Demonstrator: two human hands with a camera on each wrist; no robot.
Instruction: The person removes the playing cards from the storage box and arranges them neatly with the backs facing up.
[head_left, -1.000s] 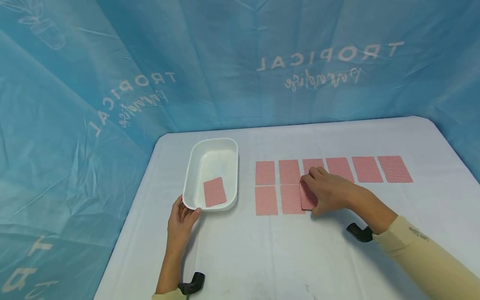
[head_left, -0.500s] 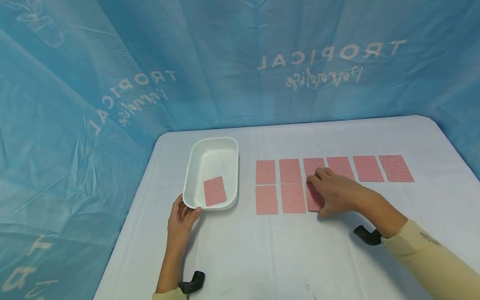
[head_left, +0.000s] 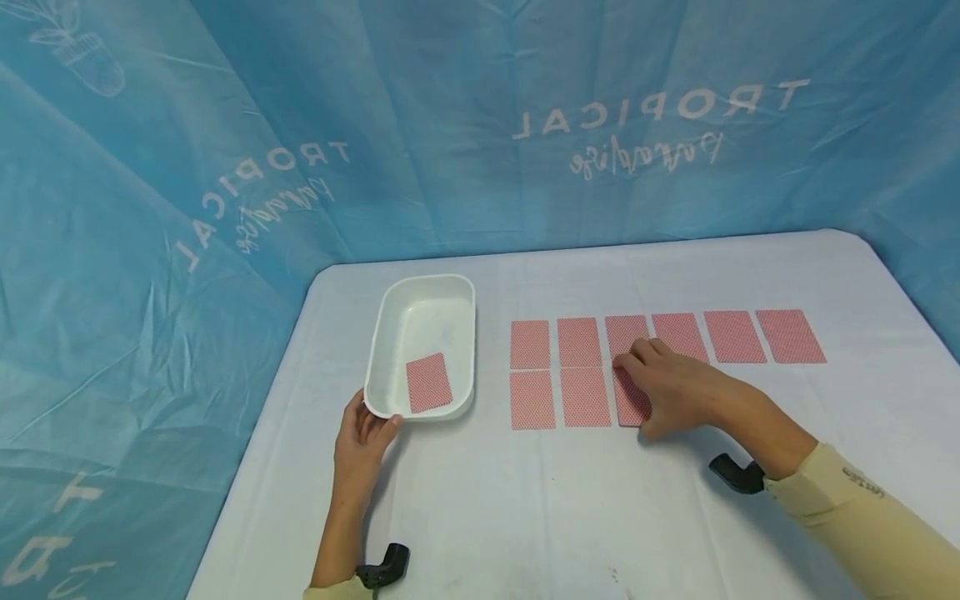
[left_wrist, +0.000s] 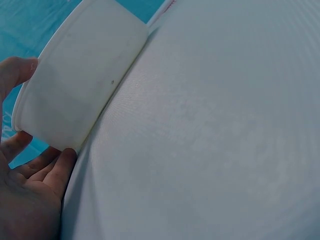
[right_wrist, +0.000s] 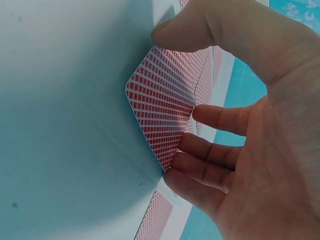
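My left hand (head_left: 362, 446) grips the near left corner of a white plastic tub (head_left: 427, 310). The left wrist view has the thumb at the tub's rim and fingers against its side. One red-backed playing card (head_left: 429, 383) lies face down inside the tub. Over the lower row of cards, my right hand (head_left: 671, 385) pinches a red-backed playing card (head_left: 632, 402) by its edges. In the right wrist view, the thumb meets one edge of that card (right_wrist: 159, 105) and the fingertips meet the opposite side. The hand covers the card's right part in the head view.
Several face-down cards form an upper row (head_left: 735, 337) across the white-covered table (head_left: 570, 517). Two more, a left card (head_left: 532, 400) and a second card (head_left: 586, 397), lie in the lower row. Blue curtains (head_left: 450, 183) hang behind and at the sides.
My right hand has shifted a little rightward with its card, off the second lower card, and then slightly nearer. My left hand and the tub have stayed put.
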